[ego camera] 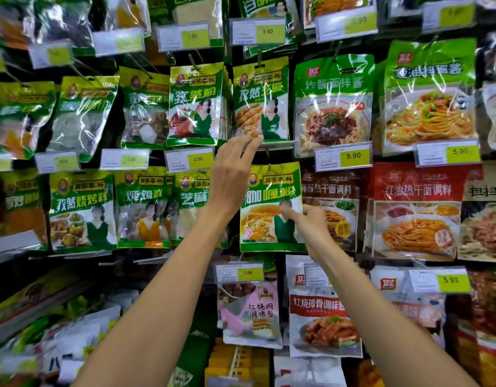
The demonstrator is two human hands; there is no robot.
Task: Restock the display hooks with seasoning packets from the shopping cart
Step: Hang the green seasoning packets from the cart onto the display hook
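packets hang edge to edge; price tags jut forward

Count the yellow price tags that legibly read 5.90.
4. The top tag hangs upper right; the middle tag and right tag sit under the green noodle packets; the lower tag sits lower right. Blurred tags may hide more.

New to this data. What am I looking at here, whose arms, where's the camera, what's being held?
No robot: these are a person's two bare arms, filmed by one wide-angle camera on their head. There is no table; they face seasoning packets hung on hooks in a shop, with yellow price tags. The right hand pinches a curry packet at its right edge, thumb on the front. The left hand is up, fingers straight, tips at the bottom edge of the upper packet.
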